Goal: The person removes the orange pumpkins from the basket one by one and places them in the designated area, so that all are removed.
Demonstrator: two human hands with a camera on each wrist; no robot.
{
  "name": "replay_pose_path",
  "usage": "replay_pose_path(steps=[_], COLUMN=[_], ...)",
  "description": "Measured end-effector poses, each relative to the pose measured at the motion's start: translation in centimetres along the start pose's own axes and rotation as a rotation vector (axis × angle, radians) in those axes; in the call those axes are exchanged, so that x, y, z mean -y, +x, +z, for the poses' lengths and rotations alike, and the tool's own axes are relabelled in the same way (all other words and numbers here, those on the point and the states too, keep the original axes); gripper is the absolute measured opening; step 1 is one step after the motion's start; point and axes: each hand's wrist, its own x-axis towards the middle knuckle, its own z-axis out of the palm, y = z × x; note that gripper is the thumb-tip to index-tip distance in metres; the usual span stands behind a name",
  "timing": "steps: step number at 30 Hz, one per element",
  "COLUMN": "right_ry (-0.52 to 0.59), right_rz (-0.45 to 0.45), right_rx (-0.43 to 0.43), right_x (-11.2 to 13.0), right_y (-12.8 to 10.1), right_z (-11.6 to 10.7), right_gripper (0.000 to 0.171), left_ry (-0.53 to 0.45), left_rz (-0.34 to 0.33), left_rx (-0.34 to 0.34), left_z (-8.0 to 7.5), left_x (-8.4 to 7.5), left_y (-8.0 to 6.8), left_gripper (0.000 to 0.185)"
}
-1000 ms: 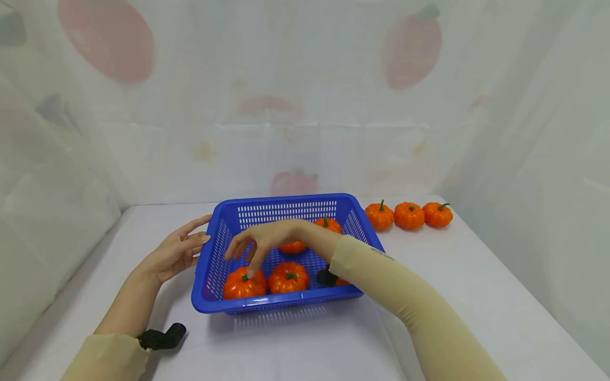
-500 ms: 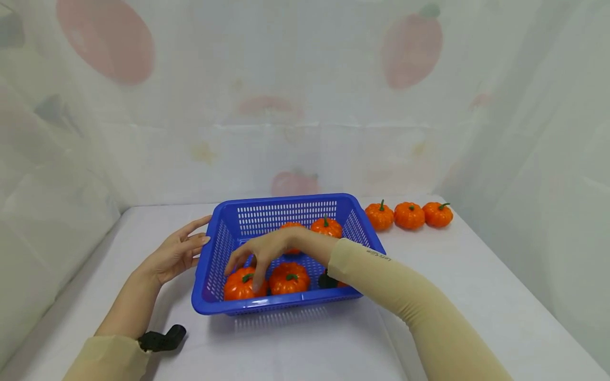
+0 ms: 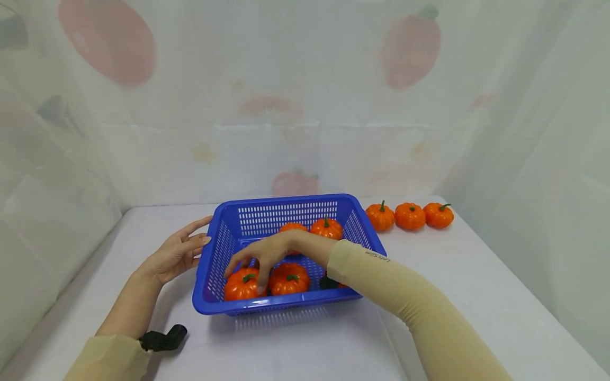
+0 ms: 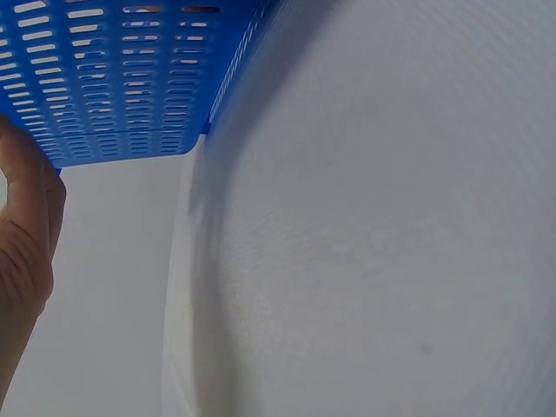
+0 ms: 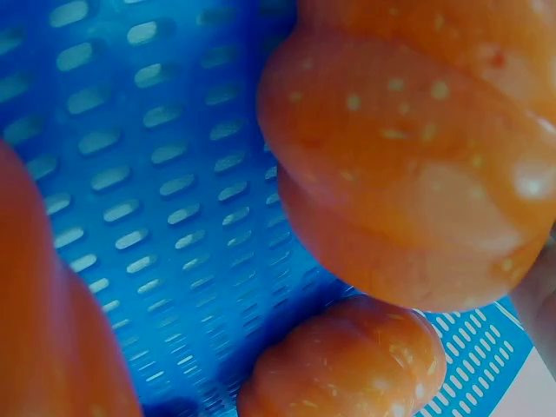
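A blue plastic basket [image 3: 252, 304] with slotted walls stands on the table, holding several small orange pumpkins. My right hand [image 3: 267, 253] reaches down into its front left corner. Thumb and fingers go round a pumpkin [image 3: 240, 286] with a green stem, gripping it from above; the far fingertips are hidden behind it. Beside that one sits another pumpkin [image 3: 289, 279]. My left hand [image 3: 173, 255] touches the basket's left side from outside, fingers extended against the rim and wall. In the right wrist view a large pumpkin [image 5: 400, 165] fills the upper right.
Two pumpkins, one of them nearer the corner [image 3: 326, 228], lie at the back of the basket. Three more, including a middle one [image 3: 410, 216], line up on the white table [image 3: 457, 286] to the right. A printed curtain [image 3: 305, 148] hangs behind.
My right hand has lowered onto the front left pumpkin, its thumb sliding from the top to the right side and its fingers closing round it. My left hand stays at the basket.
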Motion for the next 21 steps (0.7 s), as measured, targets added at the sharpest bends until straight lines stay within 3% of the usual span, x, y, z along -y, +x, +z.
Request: replay_pose_path(steps=[21], right_ry=[0.035], right_rz=[-0.091], right_rx=[-0.118], right_x=[-0.3], right_y=[-1.4], right_z=[-1.2], right_gripper=[0.069], left_ry=[0.011], left_rz=[0.006], left_rx=[0.007], left_z=[-0.3], left_x=[0.2], left_y=[0.2], left_gripper=[0.067])
